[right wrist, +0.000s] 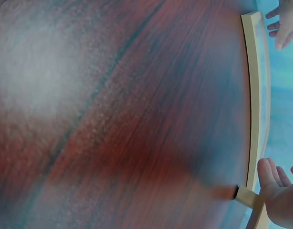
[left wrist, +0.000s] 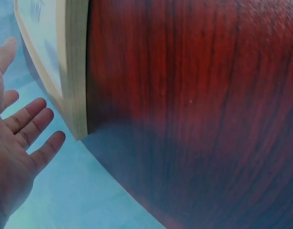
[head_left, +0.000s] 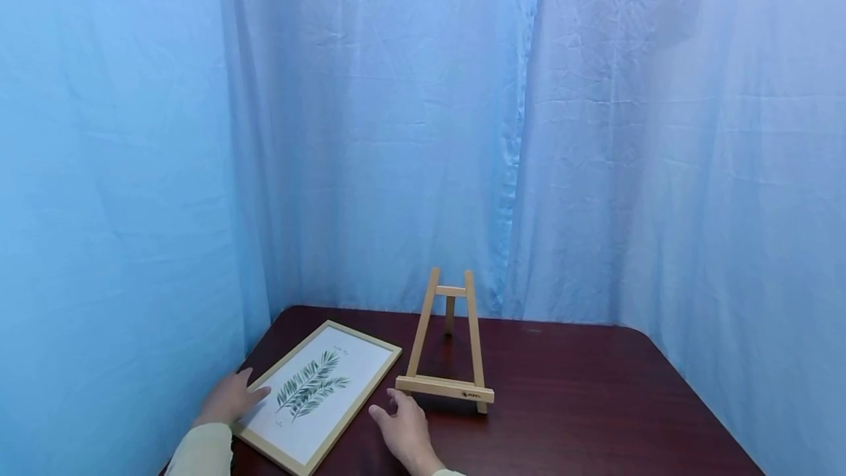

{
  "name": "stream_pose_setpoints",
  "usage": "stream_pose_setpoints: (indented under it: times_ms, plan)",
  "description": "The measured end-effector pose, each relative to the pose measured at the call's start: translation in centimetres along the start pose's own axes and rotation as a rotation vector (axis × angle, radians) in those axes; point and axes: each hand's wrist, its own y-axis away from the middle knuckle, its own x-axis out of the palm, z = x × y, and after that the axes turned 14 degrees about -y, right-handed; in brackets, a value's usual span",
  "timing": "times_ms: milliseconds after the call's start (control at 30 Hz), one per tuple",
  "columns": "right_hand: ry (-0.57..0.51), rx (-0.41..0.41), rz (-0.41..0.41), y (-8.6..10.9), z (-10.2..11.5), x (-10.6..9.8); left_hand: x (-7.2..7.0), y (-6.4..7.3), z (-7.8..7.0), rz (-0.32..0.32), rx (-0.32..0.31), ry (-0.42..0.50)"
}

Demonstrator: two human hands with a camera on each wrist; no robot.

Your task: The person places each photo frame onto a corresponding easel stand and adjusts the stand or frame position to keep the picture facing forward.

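Note:
A framed picture (head_left: 311,391) of green leafy sprigs lies flat on the left part of the table, its light wooden border slanted. At its left border is my left hand (head_left: 229,397), thumb reaching over the edge. In the left wrist view that hand's fingers (left wrist: 29,124) are spread beside the frame's corner (left wrist: 75,95), apart from it. My right hand (head_left: 405,428) hovers between the picture and a small wooden easel (head_left: 444,386), fingers relaxed and holding nothing. Its fingertips overlap the left end of the easel's ledge in the head view.
The dark red-brown wooden table (head_left: 581,395) has rounded far corners. Light blue curtains (head_left: 396,131) hang behind it and along both sides. The easel stands upright near the table's middle, its rear leg (head_left: 449,314) set back.

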Motion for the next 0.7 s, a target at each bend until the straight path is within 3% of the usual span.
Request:
stream_pose_setpoints:
  times_ms: [333, 700]
  plan:
    - [-0.029, 0.026, 0.032, 0.4, 0.0, 0.6, 0.2, 0.5, 0.7, 0.036, -0.055, 0.017]
    - [-0.034, 0.025, 0.049, 0.5, -0.1, 0.7, -0.5, 1.1, 0.4, 0.106, -0.088, -0.022]
